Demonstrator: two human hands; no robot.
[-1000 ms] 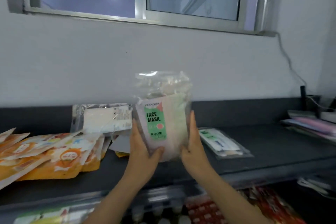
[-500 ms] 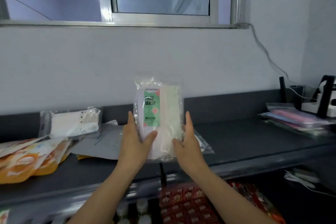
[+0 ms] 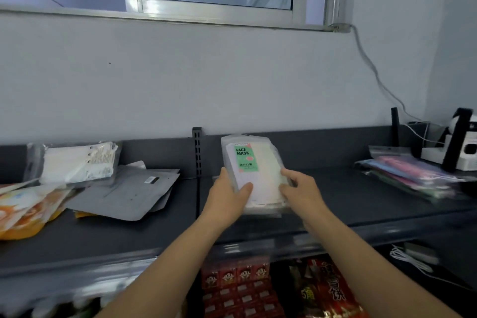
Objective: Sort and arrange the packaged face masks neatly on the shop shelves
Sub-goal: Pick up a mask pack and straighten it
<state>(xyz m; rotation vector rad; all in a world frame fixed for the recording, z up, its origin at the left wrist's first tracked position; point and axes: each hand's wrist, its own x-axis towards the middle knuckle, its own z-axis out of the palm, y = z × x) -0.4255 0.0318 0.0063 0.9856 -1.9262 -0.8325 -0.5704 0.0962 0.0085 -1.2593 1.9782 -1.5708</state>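
A clear pack of face masks with a green "FACE MASK" label (image 3: pixel 254 168) leans back low over the dark grey shelf (image 3: pixel 348 204), its lower edge near the shelf top. My left hand (image 3: pixel 228 195) grips its left side, thumb on the front. My right hand (image 3: pixel 300 191) holds the right side, fingers curled round the edge. Another clear pack lies underneath it, mostly hidden. A white mask pack (image 3: pixel 77 161) leans against the shelf back at the left. Orange packets (image 3: pixel 28 210) lie at the far left, and flat grey pouches (image 3: pixel 124 193) beside them.
A stack of pink and blue mask packs (image 3: pixel 410 175) lies at the right of the shelf, by a white device with a black stand (image 3: pixel 459 144) and cables. Red snack packets (image 3: pixel 271 289) fill the shelf below. A slotted upright (image 3: pixel 197 152) divides the shelf back.
Both hands have lowered the labelled pack from upright in the air towards the shelf and tilted it back. The view has swung to the right.
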